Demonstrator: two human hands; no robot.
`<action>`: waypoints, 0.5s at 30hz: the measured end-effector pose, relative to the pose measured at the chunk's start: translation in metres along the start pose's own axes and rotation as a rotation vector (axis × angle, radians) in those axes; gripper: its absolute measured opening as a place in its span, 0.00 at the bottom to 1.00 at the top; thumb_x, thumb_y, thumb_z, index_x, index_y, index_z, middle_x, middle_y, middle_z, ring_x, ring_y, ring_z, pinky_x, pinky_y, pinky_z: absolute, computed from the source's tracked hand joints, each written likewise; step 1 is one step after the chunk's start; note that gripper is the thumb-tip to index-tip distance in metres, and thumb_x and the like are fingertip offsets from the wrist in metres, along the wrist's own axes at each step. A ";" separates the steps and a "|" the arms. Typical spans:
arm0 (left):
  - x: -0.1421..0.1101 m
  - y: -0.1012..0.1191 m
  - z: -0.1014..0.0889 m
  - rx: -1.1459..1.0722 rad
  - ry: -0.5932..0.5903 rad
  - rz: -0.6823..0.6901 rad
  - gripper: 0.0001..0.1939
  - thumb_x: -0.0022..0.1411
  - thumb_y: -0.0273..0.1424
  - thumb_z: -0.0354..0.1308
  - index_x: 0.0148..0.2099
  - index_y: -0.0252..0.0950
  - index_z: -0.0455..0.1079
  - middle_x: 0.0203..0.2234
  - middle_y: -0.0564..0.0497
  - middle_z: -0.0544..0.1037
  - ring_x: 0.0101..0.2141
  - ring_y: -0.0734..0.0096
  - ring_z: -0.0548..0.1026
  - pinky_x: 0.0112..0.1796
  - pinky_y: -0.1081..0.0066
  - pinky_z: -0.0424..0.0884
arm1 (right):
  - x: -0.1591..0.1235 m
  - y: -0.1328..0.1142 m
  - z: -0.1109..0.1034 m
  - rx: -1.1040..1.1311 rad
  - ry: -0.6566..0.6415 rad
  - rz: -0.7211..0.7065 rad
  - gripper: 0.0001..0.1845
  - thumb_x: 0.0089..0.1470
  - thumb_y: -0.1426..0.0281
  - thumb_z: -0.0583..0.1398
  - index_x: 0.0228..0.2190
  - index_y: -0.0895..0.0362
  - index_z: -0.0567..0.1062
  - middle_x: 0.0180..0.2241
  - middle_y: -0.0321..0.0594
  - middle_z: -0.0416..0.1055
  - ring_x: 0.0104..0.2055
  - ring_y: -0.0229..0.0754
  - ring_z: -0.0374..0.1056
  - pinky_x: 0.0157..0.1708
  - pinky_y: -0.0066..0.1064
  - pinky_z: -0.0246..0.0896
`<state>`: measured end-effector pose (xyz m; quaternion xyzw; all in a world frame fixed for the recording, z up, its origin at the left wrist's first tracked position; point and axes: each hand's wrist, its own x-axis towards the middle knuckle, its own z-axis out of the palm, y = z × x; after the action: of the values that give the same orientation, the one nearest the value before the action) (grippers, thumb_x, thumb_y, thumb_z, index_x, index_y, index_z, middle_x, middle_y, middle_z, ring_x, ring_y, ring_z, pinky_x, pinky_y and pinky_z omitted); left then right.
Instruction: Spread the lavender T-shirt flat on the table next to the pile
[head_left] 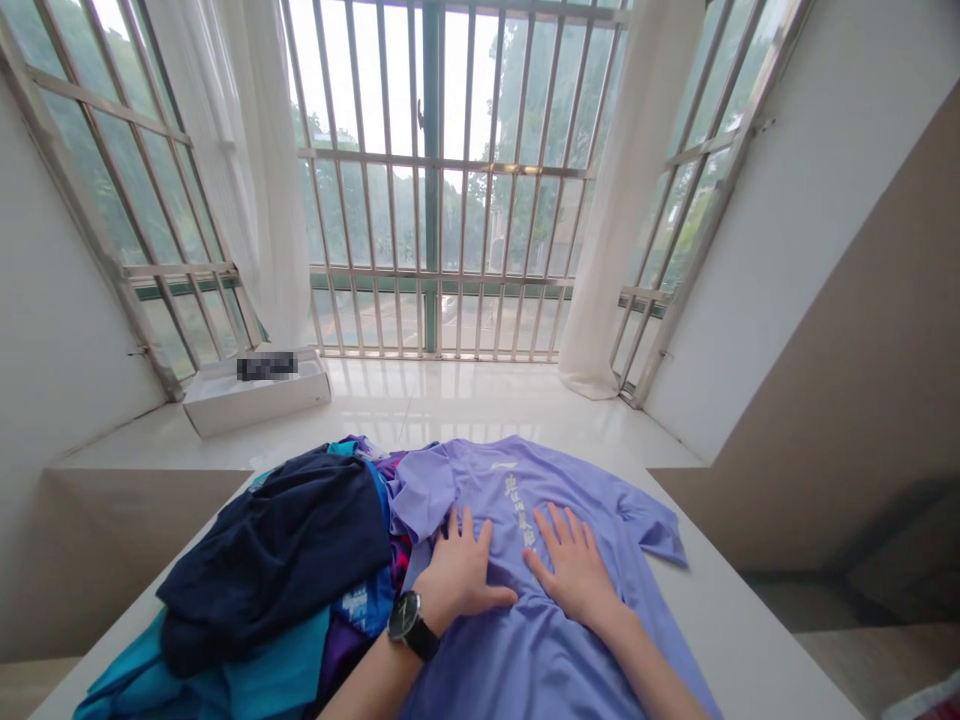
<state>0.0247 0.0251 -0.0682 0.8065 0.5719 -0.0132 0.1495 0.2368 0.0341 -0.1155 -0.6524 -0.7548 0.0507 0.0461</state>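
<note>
Both hands flat on the purple shirt
Your left hand point(466, 575) and right hand point(571, 565) had fingers spread pretty wide on the purple shirt point(525, 640), which lay over the table's point(757, 640) near edge, right beside that clothes pile point(277, 560).

Shirt point(574, 640) | lavender, white print point(514, 500) | spread out, wrinkled | one sleeve point(660, 528) out, other bunched | on white desk point(739, 620)

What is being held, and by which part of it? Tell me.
Nothing is held. The left hand and right hand lie flat, fingers spread, on the purple shirt, one on each side of its lettering.
</note>
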 end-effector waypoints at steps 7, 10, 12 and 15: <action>-0.023 0.003 0.013 -0.039 -0.008 0.076 0.62 0.46 0.66 0.56 0.72 0.33 0.47 0.69 0.28 0.44 0.67 0.26 0.41 0.60 0.37 0.47 | -0.006 -0.018 -0.041 -0.050 -0.050 -0.033 0.27 0.57 0.58 0.55 0.53 0.61 0.75 0.55 0.58 0.69 0.57 0.63 0.64 0.54 0.48 0.59; -0.020 0.005 0.012 -0.034 0.025 0.078 0.62 0.46 0.67 0.56 0.72 0.32 0.50 0.69 0.27 0.47 0.66 0.25 0.42 0.60 0.36 0.46 | 0.031 -0.044 -0.056 0.095 0.128 -0.081 0.19 0.60 0.67 0.50 0.45 0.58 0.77 0.47 0.51 0.74 0.49 0.52 0.69 0.48 0.39 0.61; -0.019 0.005 0.010 -0.028 0.058 0.085 0.58 0.50 0.65 0.55 0.71 0.31 0.52 0.68 0.27 0.50 0.66 0.26 0.44 0.61 0.37 0.47 | 0.060 -0.060 -0.050 0.318 0.232 -0.082 0.17 0.61 0.66 0.50 0.42 0.56 0.77 0.44 0.47 0.76 0.46 0.46 0.71 0.46 0.34 0.61; -0.028 0.005 -0.003 -0.015 0.089 0.090 0.44 0.60 0.58 0.53 0.66 0.29 0.60 0.65 0.27 0.58 0.64 0.32 0.54 0.60 0.43 0.55 | 0.091 -0.071 -0.024 0.520 0.280 -0.060 0.15 0.60 0.66 0.51 0.37 0.57 0.76 0.38 0.44 0.77 0.38 0.43 0.72 0.42 0.32 0.63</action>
<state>0.0194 -0.0012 -0.0589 0.8299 0.5413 0.0337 0.1305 0.1571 0.1142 -0.0818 -0.5969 -0.7216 0.1504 0.3168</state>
